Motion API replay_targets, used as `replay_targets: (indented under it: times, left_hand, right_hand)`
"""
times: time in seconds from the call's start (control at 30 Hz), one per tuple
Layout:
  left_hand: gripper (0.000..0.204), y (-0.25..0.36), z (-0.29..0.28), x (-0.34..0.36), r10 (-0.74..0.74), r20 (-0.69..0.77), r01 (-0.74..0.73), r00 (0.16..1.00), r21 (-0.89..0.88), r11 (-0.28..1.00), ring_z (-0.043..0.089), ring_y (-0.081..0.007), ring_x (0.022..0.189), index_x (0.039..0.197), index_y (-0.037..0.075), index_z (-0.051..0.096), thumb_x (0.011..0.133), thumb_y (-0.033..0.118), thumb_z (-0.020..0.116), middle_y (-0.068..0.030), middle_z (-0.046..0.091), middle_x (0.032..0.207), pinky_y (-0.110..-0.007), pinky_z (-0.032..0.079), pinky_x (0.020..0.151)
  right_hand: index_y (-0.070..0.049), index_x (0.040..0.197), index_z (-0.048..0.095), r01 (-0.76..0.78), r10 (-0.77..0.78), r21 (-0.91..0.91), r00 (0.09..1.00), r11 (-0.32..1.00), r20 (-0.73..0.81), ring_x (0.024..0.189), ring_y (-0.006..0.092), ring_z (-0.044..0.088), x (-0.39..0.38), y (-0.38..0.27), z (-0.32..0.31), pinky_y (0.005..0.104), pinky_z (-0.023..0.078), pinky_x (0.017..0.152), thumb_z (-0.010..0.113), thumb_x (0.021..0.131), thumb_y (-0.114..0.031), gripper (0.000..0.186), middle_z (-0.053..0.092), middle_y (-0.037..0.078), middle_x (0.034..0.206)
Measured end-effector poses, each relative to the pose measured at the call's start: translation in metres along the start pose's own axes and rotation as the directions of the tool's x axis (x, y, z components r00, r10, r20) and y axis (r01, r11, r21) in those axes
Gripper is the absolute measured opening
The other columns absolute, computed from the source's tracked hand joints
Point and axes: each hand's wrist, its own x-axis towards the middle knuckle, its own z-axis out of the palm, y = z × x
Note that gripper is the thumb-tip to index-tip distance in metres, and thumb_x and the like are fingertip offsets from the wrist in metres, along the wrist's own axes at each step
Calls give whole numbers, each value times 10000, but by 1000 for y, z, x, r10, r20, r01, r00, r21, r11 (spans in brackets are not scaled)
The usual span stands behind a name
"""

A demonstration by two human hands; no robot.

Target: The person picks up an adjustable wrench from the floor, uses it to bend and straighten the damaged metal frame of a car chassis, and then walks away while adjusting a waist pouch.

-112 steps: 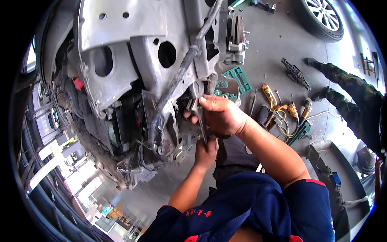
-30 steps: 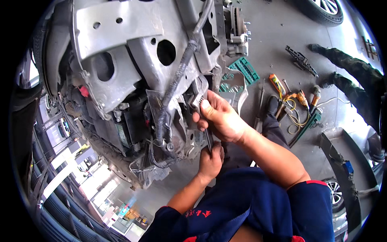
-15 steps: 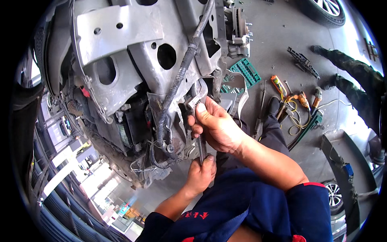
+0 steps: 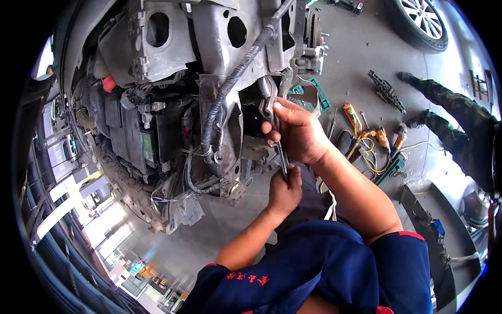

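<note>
An adjustable wrench (image 4: 283,159) slants across the middle, its head up against the stripped car front. My right hand (image 4: 302,132) grips it just below the jaws, thumb along the side. Lower down, my left hand (image 4: 285,192) is closed round the end of the handle. The jaws sit at the end of a grey metal frame rail (image 4: 222,57); whether they are clamped on its edge I cannot tell. Just left of the wrench runs a black taped wiring harness (image 4: 230,83), hanging down over the rail.
At left lies the open engine bay with a black battery (image 4: 151,141). On the floor at right are a green tool case (image 4: 320,97), an orange-handled tool (image 4: 383,138) with yellow cable, a detached bumper beam (image 4: 434,225) and a wheel (image 4: 418,21). Another person's camouflage-clad legs (image 4: 449,89) are at far right.
The view has shifted, showing more of the engine bay. Both hands and the wrench sit higher and further right in the picture, and the handle slants more. Both grips stay closed.
</note>
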Motion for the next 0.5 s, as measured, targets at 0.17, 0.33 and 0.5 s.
replay_targets:
  times: [0.17,0.33,0.5]
  left_hand:
    - [405,17,0,-12,-26,-19,26,999,12,1000,449,-145,484,681,64,448,1041,245,491,-20,448,558,-324,343,474]
    - [438,32,-21,-22,-178,69,185,982,-114,976,357,-101,408,671,116,386,1047,316,488,15,380,538,-266,281,393]
    - [479,55,-40,-26,-304,187,326,934,-103,940,407,-111,461,643,61,421,1081,253,422,1,443,545,-301,343,476]
  right_hand:
    - [-56,1185,542,-65,65,-1,998,998,20,693,177,612,3,-7,6,302,508,627,550,1024,-243,247,675,98,889]
    - [-86,1142,532,-25,23,57,999,998,30,644,136,543,3,3,19,267,451,577,532,1041,-242,186,656,76,901]
    - [-126,1109,503,27,-27,8,997,1000,-76,607,88,460,-1,9,40,240,388,557,522,1054,-294,178,624,39,869]
